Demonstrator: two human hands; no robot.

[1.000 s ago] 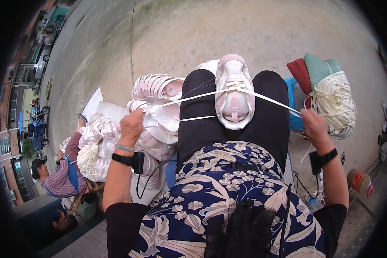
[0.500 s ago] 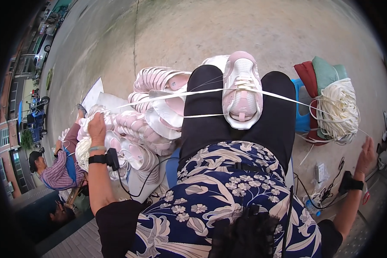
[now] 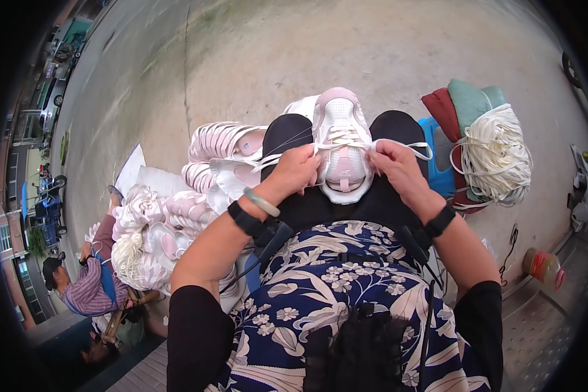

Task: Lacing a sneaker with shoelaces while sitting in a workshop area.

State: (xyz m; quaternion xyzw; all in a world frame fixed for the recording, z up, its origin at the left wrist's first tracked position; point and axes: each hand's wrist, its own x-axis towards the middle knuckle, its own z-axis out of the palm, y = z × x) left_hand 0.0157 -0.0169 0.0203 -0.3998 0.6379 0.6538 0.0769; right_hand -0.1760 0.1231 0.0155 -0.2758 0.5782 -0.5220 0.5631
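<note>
A pink and white sneaker upper (image 3: 337, 112) rests on my lap between my knees, its toe pointing away from me. A white shoelace (image 3: 342, 135) crosses its front, and the ends run out to both sides. At the upper's left edge my left hand (image 3: 295, 171) is closed, pinching the lace between thumb and fingers. My right hand (image 3: 398, 166) pinches the lace at the right edge, and a loop of it curves out past the knuckles. The fingertips of both hands are partly hidden against the upper.
Nested stacks of pink and white uppers (image 3: 219, 140) lie to my left. A thick hank of white laces (image 3: 496, 157) hangs over red and green cloth on a blue stool (image 3: 439, 157) to my right. A plastic bottle (image 3: 545, 269) stands lower right. Another person (image 3: 88, 284) sits far left.
Both hands have come in from wide apart to the sides of the upper. The lace that was stretched out straight to left and right is now slack and gathered near it.
</note>
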